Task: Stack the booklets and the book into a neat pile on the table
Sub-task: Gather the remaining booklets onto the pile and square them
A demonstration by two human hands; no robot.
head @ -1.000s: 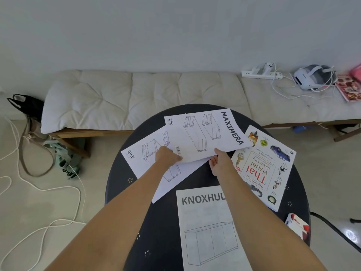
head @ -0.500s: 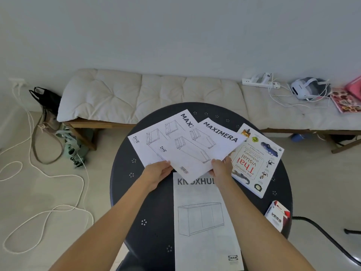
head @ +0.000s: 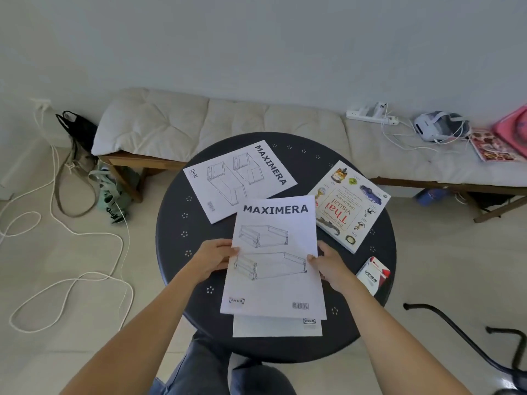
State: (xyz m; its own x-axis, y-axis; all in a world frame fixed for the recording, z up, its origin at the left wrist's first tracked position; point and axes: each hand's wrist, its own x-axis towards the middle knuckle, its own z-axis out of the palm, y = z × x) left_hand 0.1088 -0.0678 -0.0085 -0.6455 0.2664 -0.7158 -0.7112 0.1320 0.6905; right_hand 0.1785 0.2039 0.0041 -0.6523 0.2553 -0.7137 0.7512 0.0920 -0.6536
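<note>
On the round black table [head: 176, 223] I hold a white MAXIMERA booklet [head: 275, 258] by its two side edges, my left hand [head: 215, 259] on the left edge and my right hand [head: 328, 262] on the right. It lies over the KNOXHULT booklet [head: 276, 326], of which only the bottom strip shows. A second MAXIMERA booklet [head: 239, 181] lies angled at the table's far left. The Thai visual dictionary book [head: 349, 205] rests at the right, turned diagonally.
A small red and white VESS pack [head: 373, 275] sits near the table's right edge. Behind the table runs a cushioned bench [head: 228, 124] with a power strip, a headset and a magazine. White cable and bags lie on the floor at left.
The booklet in my hands has been lifted off the other MAXIMERA booklet, turned upright and brought toward me over the KNOXHULT booklet, covering most of it.
</note>
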